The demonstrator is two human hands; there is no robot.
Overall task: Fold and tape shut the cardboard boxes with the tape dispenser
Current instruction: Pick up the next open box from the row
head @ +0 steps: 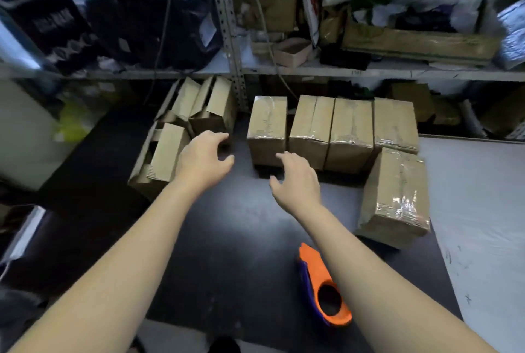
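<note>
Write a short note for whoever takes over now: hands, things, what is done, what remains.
Left hand: open, empty, by the open boxes at the left.
Right hand: open, empty, before the taped boxes.
Tape dispenser: lies on the dark table under the right forearm.
Done: back row taped, plus the lying box at the right.
Left: fold and tape the open boxes.

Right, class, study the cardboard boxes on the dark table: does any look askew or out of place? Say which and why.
Yes. The near-right taped box sits turned at an angle, out of line with the neat back row of taped boxes. On the left, the untaped boxes lie jumbled with flaps open.
</note>
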